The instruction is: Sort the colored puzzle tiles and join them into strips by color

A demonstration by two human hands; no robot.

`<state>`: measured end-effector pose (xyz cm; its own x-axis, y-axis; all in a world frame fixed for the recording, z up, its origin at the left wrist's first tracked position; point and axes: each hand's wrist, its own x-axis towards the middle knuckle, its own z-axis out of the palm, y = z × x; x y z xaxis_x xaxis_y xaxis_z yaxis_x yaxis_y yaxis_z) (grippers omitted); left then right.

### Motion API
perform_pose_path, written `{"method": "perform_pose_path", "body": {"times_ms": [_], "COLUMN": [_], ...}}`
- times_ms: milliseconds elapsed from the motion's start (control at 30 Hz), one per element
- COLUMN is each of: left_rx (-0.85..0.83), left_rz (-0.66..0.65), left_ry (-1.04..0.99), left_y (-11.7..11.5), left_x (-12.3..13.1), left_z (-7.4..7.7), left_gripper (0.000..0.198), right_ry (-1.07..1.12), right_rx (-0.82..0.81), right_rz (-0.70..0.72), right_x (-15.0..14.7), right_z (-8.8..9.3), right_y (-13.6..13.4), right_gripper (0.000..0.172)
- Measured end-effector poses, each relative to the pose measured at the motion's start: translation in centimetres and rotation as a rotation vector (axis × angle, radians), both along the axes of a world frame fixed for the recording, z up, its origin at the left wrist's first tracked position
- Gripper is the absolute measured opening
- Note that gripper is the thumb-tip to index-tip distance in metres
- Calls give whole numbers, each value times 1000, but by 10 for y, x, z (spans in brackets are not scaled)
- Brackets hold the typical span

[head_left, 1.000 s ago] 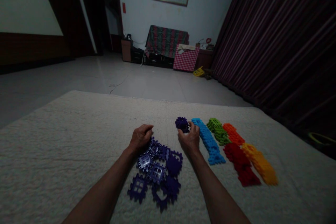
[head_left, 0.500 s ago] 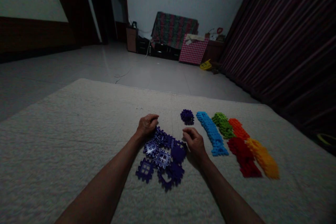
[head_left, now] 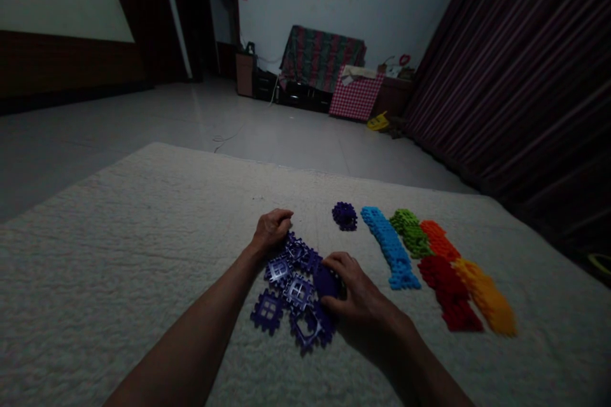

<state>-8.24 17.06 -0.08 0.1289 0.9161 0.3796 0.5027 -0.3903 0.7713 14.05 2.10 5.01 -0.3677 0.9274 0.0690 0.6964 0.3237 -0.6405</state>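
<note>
Purple interlocking plastic tiles (head_left: 298,292) with notched edges lie in a loose heap on the pale quilted cover, several with window-like cutouts. At the heap's far left edge is my left hand (head_left: 273,229), its fingers curled closed; what they hold, if anything, is hidden. My right hand (head_left: 351,286) has its thumb and fingers around a solid purple tile (head_left: 326,281) on the heap's right side. Just beyond it sits a small purple stack (head_left: 344,215) of the same kind of tiles.
To the right lie overlapping rows of blue tiles (head_left: 389,247), green tiles (head_left: 410,232), orange tiles (head_left: 439,240), red tiles (head_left: 450,292) and yellow tiles (head_left: 485,296). The quilted cover (head_left: 181,203) ends at a tiled floor. A dark curtain (head_left: 515,76) hangs on the right.
My right hand has come down and left onto the purple heap and closed around a solid tile. My left hand stays at the heap's far edge. The view has shifted slightly.
</note>
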Motion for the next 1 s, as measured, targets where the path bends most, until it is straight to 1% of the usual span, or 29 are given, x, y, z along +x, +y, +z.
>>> {"method": "perform_pose_path", "body": {"times_ms": [133,300,367,467,567,700,800,867,933,967,1000], "left_rx": [2,7,12,11,3,-1,2,8,11,12,12], "left_rz": [-3,3,7,13,14,15,18,19,18,16,15], "left_ry": [8,15,21,20,11,13,17,19,22,24,26], "left_y": [0,1,0,1,0,0,0,0,1,1,1], "left_x": [1,1,1,1,1,2,2,1,1,1,1], "left_z": [-1,-2,-2,-2,-2,-2,-1,-1,-1,-1,-1], "left_gripper": [27,27,27,27,26,26,26,26,25,25,25], "right_ry": [-31,-26,9,86,183,251,299,392,495,527,541], "right_rx": [4,30,36,51,57,57,12,-112,-226,-238,-213], "right_rz": [29,72,69,24,-33,-107,-153,-183,-228,-261,-307], "right_x": [3,2,-2,-9,-13,-9,-2,3,9,12,15], "right_z": [2,-7,-11,-16,-18,-16,-13,-10,-6,-5,-3], "right_y": [-2,-1,-2,-2,-1,4,8,10,13,14,17], "right_gripper": [58,61,61,57,47,25,17,21,30,34,38]}}
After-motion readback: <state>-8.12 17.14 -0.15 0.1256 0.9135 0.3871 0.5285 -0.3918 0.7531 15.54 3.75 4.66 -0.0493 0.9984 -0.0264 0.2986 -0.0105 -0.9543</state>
